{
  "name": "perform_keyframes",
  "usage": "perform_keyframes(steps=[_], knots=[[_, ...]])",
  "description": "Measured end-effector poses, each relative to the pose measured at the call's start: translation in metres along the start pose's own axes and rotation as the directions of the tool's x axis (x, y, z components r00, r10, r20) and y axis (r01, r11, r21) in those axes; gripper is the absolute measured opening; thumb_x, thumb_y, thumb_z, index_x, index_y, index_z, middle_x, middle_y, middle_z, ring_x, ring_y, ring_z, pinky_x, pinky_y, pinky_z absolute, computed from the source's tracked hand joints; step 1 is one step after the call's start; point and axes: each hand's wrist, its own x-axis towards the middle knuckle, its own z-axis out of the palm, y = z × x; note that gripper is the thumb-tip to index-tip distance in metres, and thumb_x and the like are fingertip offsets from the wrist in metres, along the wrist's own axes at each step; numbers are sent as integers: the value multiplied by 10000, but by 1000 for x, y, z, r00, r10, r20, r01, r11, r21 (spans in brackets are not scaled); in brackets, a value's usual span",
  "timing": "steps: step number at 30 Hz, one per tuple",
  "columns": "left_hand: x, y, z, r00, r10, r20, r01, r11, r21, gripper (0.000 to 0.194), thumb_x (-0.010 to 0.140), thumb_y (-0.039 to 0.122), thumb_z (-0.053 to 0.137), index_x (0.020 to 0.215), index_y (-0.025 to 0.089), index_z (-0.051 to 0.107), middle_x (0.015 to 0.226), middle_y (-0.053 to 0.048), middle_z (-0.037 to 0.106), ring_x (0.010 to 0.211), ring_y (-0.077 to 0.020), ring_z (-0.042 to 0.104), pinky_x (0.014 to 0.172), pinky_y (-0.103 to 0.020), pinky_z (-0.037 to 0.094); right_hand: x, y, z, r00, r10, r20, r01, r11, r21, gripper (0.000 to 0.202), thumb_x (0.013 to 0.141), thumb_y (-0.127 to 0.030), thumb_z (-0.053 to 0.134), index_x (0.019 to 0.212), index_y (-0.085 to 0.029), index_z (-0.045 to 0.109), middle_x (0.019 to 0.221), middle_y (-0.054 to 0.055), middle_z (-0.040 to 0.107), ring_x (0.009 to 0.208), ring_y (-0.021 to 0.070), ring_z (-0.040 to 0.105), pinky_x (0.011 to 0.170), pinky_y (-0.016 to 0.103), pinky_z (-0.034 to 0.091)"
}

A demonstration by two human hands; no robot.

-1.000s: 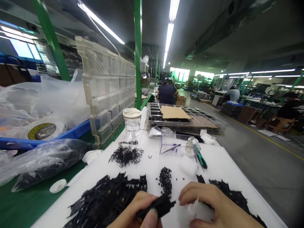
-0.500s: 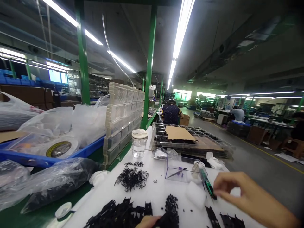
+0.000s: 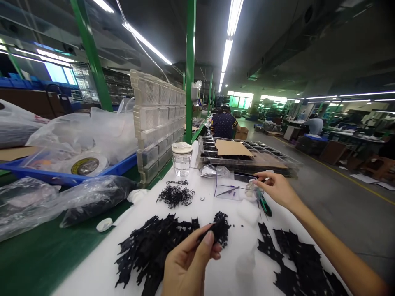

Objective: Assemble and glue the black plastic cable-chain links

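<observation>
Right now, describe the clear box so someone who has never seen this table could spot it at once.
Follow the white tabletop toward its far end, where a wide divided tray lies. In front of that tray, by the right hand, sits the clear box. Straight walls with thin purple edges set it apart from the round, lidded jar.

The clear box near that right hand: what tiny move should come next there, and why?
Perhaps the right hand should ease its fingers to the pale jar: they are close by it at the end of the clear box, while the left hand holds a black part. Whether the fingers grip anything, I can't tell.
</observation>
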Motion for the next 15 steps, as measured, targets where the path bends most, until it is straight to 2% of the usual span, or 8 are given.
perform_keyframes(steps=[2, 5, 9, 13, 14, 15], knots=[[2, -4, -4, 998, -22, 67, 22, 1000, 5, 433, 536, 444, 1020, 846, 180, 874, 616, -64, 754, 627, -153, 677, 652, -213, 570, 4, 1, 6, 999, -34, -22, 35, 999, 24, 336, 765, -486, 689, 879, -190, 801, 837, 90, 802, 684, 249, 720, 646, 348, 524], [-1, -6, -5, 995, -36, 98, 37, 999, -6, 370, 625, 425, 988, 893, 196, 875, 649, -55, 769, 662, -144, 702, 688, -198, 575, 6, 5, 9, 997, -60, -44, 63, 995, 78, 290, 761, -476, 686, 744, -199, 772, 763, 92, 800, 730, 282, 748, 684, 367, 553], [-6, -4, 0, 992, -71, 102, 74, 997, -28, 314, 735, 392, 931, 969, 194, 868, 712, -63, 795, 711, -140, 719, 750, -202, 581, 0, 1, -6, 987, -69, -142, 87, 988, 128, 299, 797, -496, 738, 832, -205, 798, 854, 92, 816, 799, 307, 767, 739, 409, 594], [-9, -4, 5, 992, -60, 113, 65, 997, -37, 236, 784, 344, 893, 962, 191, 866, 695, -43, 785, 701, -127, 701, 754, -196, 575, -17, -29, -31, 932, -97, -348, 162, 973, 163, 242, 843, -478, 776, 932, -254, 797, 916, 61, 793, 866, 288, 740, 873, 476, 599], [-9, -4, 5, 992, -56, 116, 60, 998, -33, 220, 791, 330, 886, 962, 193, 866, 698, -39, 785, 700, -122, 696, 754, -192, 571, -24, -40, -36, 929, -106, -356, 190, 959, 210, 210, 869, -470, 769, 956, -280, 793, 954, 44, 790, 892, 261, 738, 890, 449, 608], [-9, -4, 5, 991, -55, 121, 59, 998, -28, 210, 797, 321, 881, 963, 194, 865, 698, -35, 785, 696, -117, 690, 749, -187, 567, -31, -51, -38, 942, -106, -319, 217, 917, 336, 172, 845, -446, 809, 915, -289, 799, 919, 30, 781, 853, 235, 731, 860, 418, 621]])
